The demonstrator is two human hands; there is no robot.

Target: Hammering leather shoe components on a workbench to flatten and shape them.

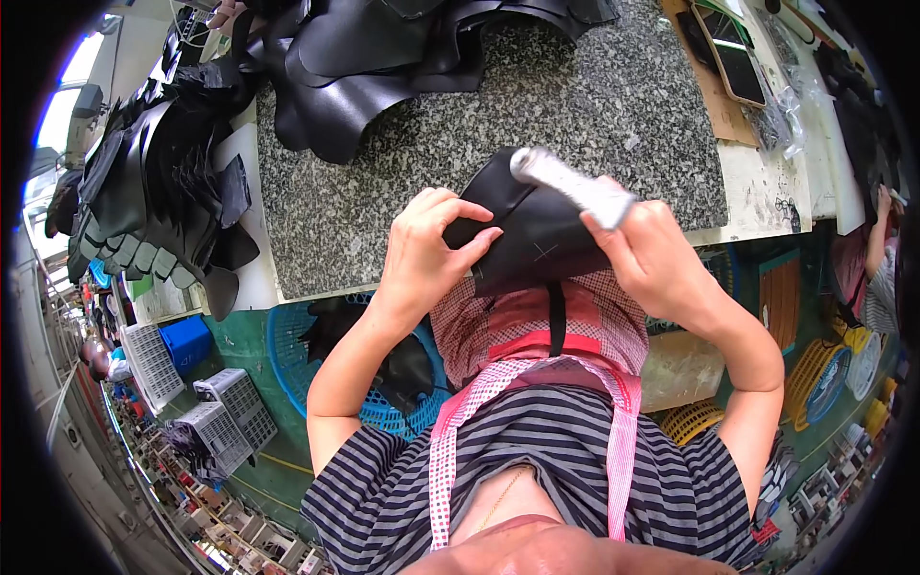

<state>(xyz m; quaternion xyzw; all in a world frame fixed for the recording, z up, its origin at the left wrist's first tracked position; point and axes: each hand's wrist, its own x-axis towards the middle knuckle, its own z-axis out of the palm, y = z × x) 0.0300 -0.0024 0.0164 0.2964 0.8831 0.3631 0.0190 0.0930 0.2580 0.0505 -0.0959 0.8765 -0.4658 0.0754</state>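
A folded piece of black leather (pixel 551 225) lies at the front edge of the speckled stone slab (pixel 613 125), partly hanging over toward my apron. A pale cross-shaped mark shows on its surface. My left hand (pixel 428 244) pinches its left edge between thumb and fingers. In my right hand (pixel 652 254) is a silvery hammer-like tool (pixel 567 180) with a rounded end, smeared by motion. That rounded end hangs over the upper part of the leather; whether it touches cannot be made out.
Black leather pieces (pixel 374 67) lie heaped at the slab's far side. Another stack (pixel 153 172) fills the left. A phone (pixel 730 53) rests at the far right. Below the table are a blue basket (pixel 287 359) and grey crates (pixel 235 412). Another person's arm (pixel 875 249) shows far right.
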